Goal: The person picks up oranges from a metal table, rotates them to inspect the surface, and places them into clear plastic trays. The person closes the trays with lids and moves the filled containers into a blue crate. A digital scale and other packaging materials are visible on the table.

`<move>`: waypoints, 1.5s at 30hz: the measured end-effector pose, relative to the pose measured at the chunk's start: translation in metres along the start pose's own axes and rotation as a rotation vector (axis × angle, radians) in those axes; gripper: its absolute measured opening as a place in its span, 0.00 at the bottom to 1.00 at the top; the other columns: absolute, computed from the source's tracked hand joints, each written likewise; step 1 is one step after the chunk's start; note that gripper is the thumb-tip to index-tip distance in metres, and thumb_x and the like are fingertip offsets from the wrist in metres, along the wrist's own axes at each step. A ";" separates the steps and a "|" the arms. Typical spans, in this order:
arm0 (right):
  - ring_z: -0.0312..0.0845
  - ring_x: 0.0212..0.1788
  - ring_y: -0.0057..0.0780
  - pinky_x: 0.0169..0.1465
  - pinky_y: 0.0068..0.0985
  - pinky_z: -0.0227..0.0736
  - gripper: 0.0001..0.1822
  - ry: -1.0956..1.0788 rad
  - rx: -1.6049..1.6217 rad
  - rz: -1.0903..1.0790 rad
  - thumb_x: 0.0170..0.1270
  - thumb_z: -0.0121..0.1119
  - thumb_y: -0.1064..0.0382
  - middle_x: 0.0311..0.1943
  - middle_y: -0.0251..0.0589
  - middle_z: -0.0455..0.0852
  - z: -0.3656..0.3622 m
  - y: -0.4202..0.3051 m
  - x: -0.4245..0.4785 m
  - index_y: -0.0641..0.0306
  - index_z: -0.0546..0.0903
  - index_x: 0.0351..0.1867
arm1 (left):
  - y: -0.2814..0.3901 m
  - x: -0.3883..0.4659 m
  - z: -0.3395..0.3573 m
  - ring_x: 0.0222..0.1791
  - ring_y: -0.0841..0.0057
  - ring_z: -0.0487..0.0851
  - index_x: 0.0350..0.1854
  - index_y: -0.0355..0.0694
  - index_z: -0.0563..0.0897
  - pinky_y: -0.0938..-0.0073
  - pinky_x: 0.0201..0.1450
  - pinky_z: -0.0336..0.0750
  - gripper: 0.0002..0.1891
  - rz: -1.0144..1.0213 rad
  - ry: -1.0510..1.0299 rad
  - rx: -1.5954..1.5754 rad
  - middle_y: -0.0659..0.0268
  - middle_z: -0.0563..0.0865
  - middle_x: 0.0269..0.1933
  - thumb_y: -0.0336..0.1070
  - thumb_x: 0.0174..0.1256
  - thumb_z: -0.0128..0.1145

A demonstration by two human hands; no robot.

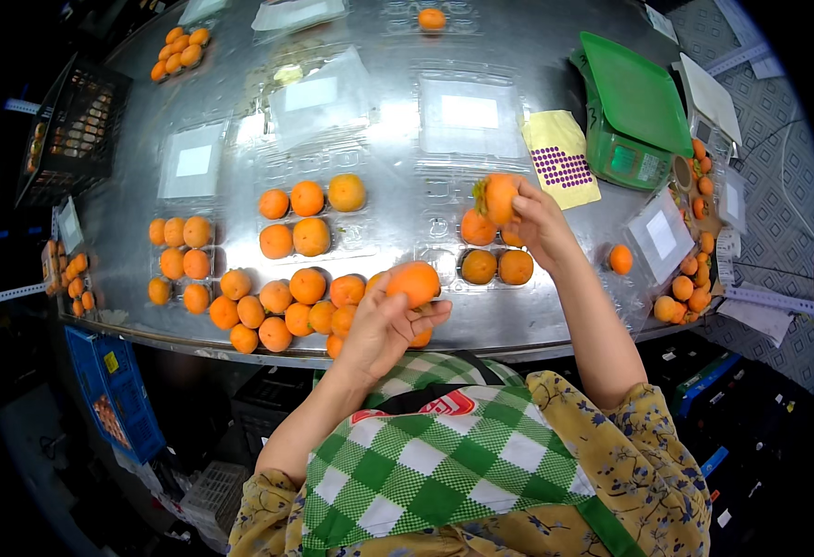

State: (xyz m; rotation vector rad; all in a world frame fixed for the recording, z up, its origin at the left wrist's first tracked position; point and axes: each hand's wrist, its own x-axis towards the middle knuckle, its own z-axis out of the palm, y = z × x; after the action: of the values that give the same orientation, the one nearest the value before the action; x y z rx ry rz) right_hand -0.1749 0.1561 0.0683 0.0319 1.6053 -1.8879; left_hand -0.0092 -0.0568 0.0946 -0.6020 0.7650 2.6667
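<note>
My left hand (383,327) holds an orange persimmon (414,283) over the near edge of a steel table (379,230). In my right hand (543,223) is another persimmon (499,198), its green calyx facing left, above a clear plastic clamshell tray (442,268). Several persimmons, such as one at the front (479,267), sit in that tray's right part. Left of it, a second clamshell (351,230) holds several fruits, and a third (218,257) stands farther left. Loose persimmons (276,296) lie along the table's near edge, left of and partly behind my left hand.
A green scale (637,90) stands at the right, beside a yellow sheet of purple stickers (561,161). More persimmons (683,288) lie at the far right. A black crate (76,132) is at the left; a blue crate (118,390) stands below the table.
</note>
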 end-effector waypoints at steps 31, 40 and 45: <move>0.78 0.42 0.34 0.45 0.37 0.75 0.30 -0.225 0.456 0.238 0.72 0.34 0.41 0.56 0.47 0.76 0.045 0.030 -0.067 0.64 0.70 0.59 | 0.005 0.002 -0.019 0.29 0.75 0.64 0.57 0.40 0.75 0.78 0.34 0.65 0.31 -0.084 -0.242 -0.524 0.67 0.66 0.28 0.62 0.67 0.39; 0.78 0.44 0.34 0.46 0.35 0.76 0.31 -0.220 0.412 0.240 0.72 0.35 0.40 0.57 0.46 0.75 0.042 0.033 -0.071 0.65 0.68 0.61 | 0.044 0.026 -0.070 0.48 0.65 0.80 0.61 0.39 0.74 0.63 0.54 0.74 0.30 0.446 0.241 0.920 0.57 0.82 0.46 0.40 0.54 0.65; 0.78 0.46 0.34 0.46 0.34 0.76 0.31 -0.191 0.347 0.247 0.72 0.36 0.41 0.57 0.46 0.76 0.041 0.033 -0.070 0.66 0.68 0.61 | 0.059 0.042 -0.068 0.52 0.67 0.75 0.53 0.42 0.79 0.63 0.57 0.65 0.29 0.746 0.381 2.047 0.64 0.81 0.45 0.36 0.43 0.71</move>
State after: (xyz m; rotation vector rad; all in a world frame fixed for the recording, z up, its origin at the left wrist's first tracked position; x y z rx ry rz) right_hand -0.0881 0.1505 0.0788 0.1836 1.0818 -1.8883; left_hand -0.0475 -0.1358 0.0483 -0.1050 3.2267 0.6923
